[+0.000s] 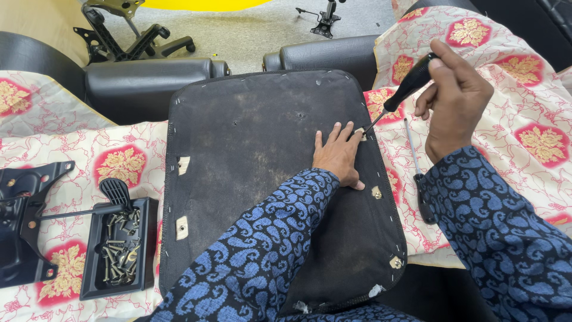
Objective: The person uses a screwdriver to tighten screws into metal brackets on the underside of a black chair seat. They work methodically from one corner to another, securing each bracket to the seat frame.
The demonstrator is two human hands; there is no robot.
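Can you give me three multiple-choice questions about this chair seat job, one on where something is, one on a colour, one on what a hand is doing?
1. Where does the tray of screws lie?
A. left of the seat base
B. on the seat base
C. right of the seat base

2. What colour is the screwdriver handle?
A. yellow
B. black
C. red

3. What is the left hand doing?
A. gripping a screwdriver
B. lifting the tray
C. resting flat on the seat base

Answers:
1. A, the tray sits on the patterned cloth past the base's left edge.
2. B, the handle in the right hand is black.
3. C, its fingers lie spread on the dark underside, holding nothing.
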